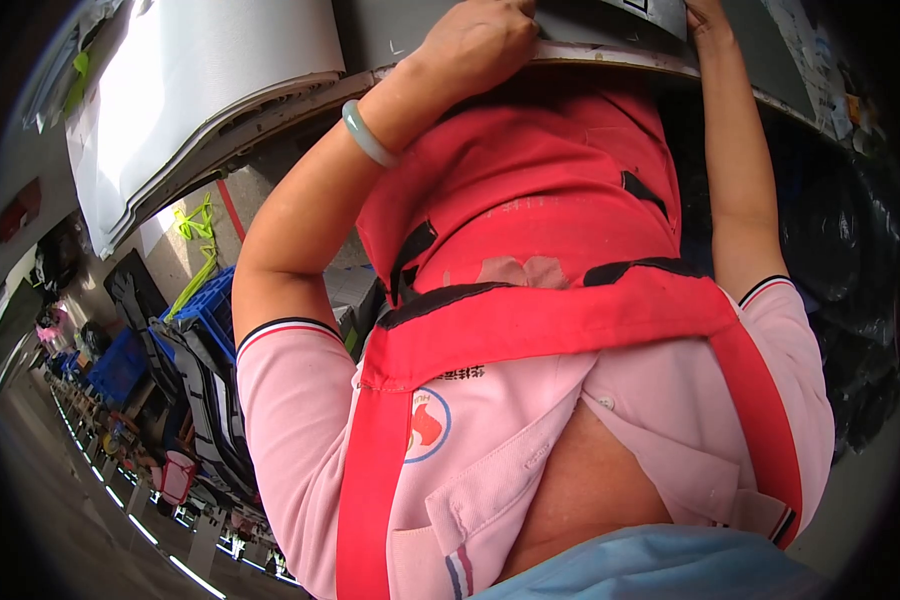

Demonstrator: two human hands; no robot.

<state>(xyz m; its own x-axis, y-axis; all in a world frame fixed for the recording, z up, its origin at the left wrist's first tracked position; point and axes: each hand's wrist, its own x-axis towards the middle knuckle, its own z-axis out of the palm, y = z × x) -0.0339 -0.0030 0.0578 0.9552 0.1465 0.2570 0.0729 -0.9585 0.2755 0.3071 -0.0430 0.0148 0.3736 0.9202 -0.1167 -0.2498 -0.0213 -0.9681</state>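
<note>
My left hand (485,38) is closed, its fingers curled together above the grey surface of the worktable (375,35). What it holds, if anything, is hidden under the fingers. My right hand (707,14) is at the top edge of the picture, partly cut off. Its fingers bend round the right edge of a shiny grey sheet (655,14) with a dark printed mark. The sheet reaches toward the table's front edge between my two hands. A pale green bangle (366,134) circles my left forearm.
A thick stack of white sheets (205,85) lies on the table at left, overhanging its front edge. Below at left are blue crates (210,310) and yellow-green straps (198,225). Black plastic bags (840,230) fill the space under the table at right. My red apron (540,190) meets the table edge.
</note>
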